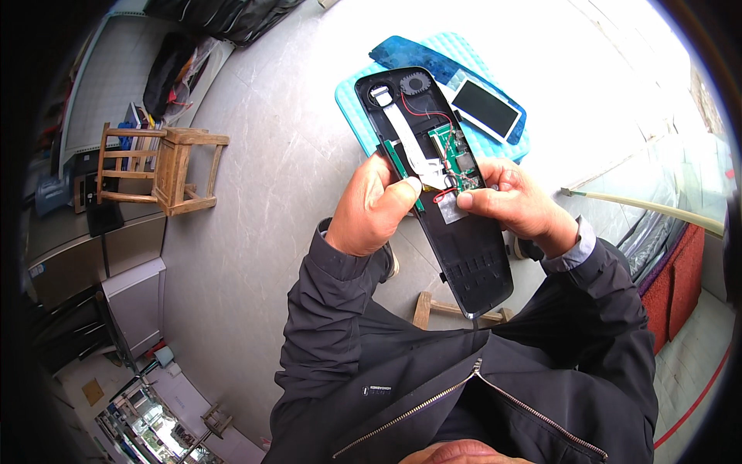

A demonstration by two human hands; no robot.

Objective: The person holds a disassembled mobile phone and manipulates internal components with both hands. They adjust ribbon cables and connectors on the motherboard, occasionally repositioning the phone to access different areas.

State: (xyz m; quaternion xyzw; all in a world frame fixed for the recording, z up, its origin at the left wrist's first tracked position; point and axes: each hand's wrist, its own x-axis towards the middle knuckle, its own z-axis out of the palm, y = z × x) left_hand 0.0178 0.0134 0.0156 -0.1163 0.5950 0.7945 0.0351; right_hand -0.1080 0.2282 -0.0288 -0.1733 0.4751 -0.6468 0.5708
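Observation:
I hold a long black plastic housing point(471, 255) opened up, its inside facing me. Inside it are a green circuit board point(456, 155), a white flat ribbon cable point(410, 139), red wires and a small round speaker point(415, 83) at the far end. My left hand point(375, 207) grips the housing's left edge and pinches a narrow green board strip point(398, 161). My right hand point(516, 203) holds the right edge, thumb pressing near a small silver part by the circuit board.
A light blue stool top point(355, 104) stands on the grey floor beyond the housing, carrying a dark blue cover point(410, 52) and a black screen panel point(485, 107). A wooden chair point(166, 166) stands at left. A pale hose point(641, 203) runs at right.

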